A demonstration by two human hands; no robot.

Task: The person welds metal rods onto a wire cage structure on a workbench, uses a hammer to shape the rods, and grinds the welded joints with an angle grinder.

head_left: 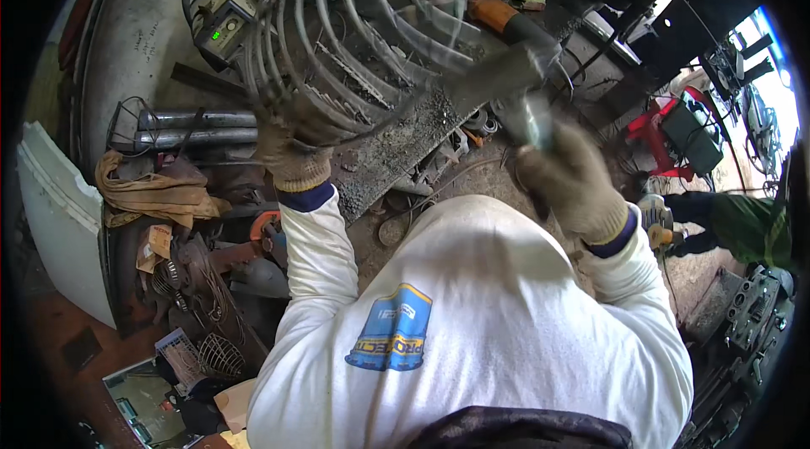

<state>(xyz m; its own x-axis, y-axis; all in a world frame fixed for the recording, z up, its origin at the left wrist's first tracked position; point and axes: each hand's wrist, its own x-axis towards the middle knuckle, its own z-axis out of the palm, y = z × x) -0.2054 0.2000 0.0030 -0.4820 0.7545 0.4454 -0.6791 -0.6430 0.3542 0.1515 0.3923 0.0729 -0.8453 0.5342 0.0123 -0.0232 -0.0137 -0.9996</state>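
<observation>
Grit-strewn bench [380,170] lies beneath a curved metal frame [361,29], which extends beyond the left hand [291,154], curled round its near edge; the right hand [574,183] clasps a blurred hammer [510,73].

A grit-strewn surface [363,179] slants away in front of you, above a dusty brown floor [494,181]. At your left, a pale panel [63,221] stands beside a reddish-brown area [52,343]; you cannot tell whether that is floor or tabletop. Farther up on your left is a scuffed grey panel [135,44]. On your right, strong white light [778,78] shows at the edge, and the floor looks paler there, near a red stand [645,138].
</observation>
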